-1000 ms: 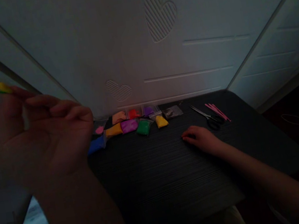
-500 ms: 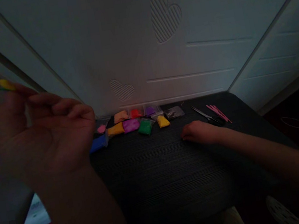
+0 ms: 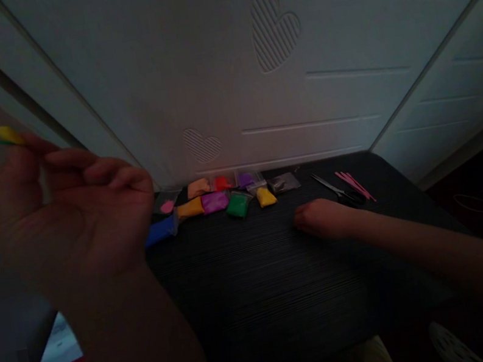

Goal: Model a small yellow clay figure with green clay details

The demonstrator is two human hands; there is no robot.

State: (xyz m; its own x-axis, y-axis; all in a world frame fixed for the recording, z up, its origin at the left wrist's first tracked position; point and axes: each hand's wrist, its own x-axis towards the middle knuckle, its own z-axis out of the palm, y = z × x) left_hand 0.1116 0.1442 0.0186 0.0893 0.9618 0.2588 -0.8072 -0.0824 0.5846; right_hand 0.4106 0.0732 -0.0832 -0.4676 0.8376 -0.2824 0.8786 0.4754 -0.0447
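Observation:
My left hand is raised at the left, palm toward me. Between its thumb and index finger it pinches a small yellow and green piece that looks like modelling clay; the other fingers are loosely curled. Low on the dark table, my right hand rests with its fingers curled together and pointing left; whatever may be in them is hidden. Nearest to it are a pair of scissors behind and a yellow clay packet to the left.
Several more packets line the back of the table, among them a green packet and a blue packet. Thin pink sticks lie beside the scissors. A pale panel with embossed hearts rises behind the table.
The view has shifted slightly, so the table things sit a little lower and to the right. Both hands keep nearly the same pose, and the left still pinches the yellow and green piece.

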